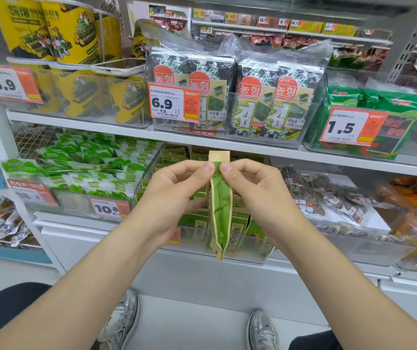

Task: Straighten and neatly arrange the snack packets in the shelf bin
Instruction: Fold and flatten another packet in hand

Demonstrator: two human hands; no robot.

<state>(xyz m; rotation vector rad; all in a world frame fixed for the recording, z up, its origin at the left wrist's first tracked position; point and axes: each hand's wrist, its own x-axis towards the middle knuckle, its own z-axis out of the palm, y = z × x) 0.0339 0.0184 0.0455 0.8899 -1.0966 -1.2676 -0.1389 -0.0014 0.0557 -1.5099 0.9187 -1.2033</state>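
A green and tan snack packet (220, 205) hangs edge-on in front of the lower shelf. My left hand (174, 195) pinches its left side near the top, and my right hand (255, 195) pinches the right side. Behind it stands a clear shelf bin (258, 245) holding several matching green packets (237, 228), upright in rows. The packet's tan top flap sticks up above my fingertips.
Above is a shelf with seaweed packs (250, 97) and yellow cans (50, 31) in clear bins with price tags. Green and white packets (88, 168) fill the bin at left, brown snack bags (328, 198) the one at right. My shoes (121, 322) stand on the floor below.
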